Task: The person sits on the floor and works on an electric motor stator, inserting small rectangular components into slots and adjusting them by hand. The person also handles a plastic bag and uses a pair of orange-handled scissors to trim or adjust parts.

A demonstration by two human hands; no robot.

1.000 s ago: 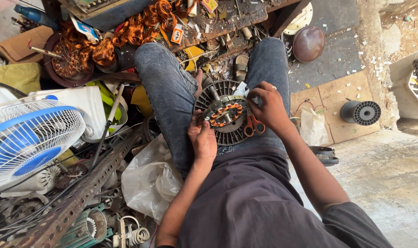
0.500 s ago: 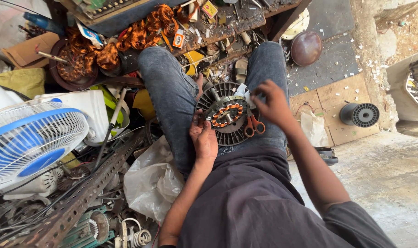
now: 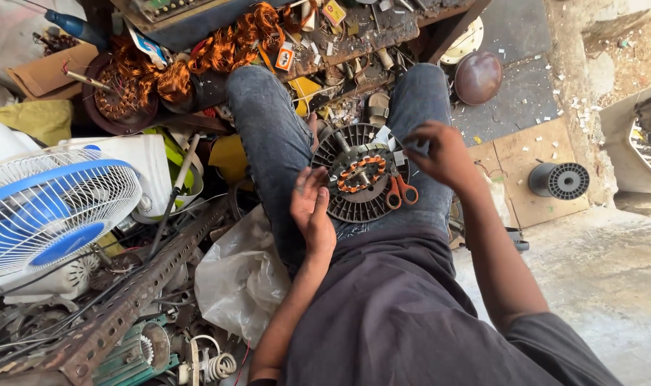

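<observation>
A round dark fan-motor stator (image 3: 357, 175) with orange windings at its centre rests on my lap between my knees. My left hand (image 3: 311, 212) lies against the stator's left rim, fingers loosely extended. My right hand (image 3: 440, 152) is at the stator's upper right edge, fingertips pinched on something small there that I cannot make out. Orange-handled scissors (image 3: 399, 189) lie on my right thigh against the stator, just below my right hand.
A white and blue table fan (image 3: 48, 214) stands at left. Copper coil scrap (image 3: 218, 50) and a cluttered bench lie ahead. A perforated metal angle bar (image 3: 136, 293) and plastic bag (image 3: 243, 275) sit lower left. A black spool (image 3: 560, 180) rests on cardboard at right.
The view has drifted slightly. My right hand has shifted a little along the stator's upper right edge; my left hand stays at the left rim.
</observation>
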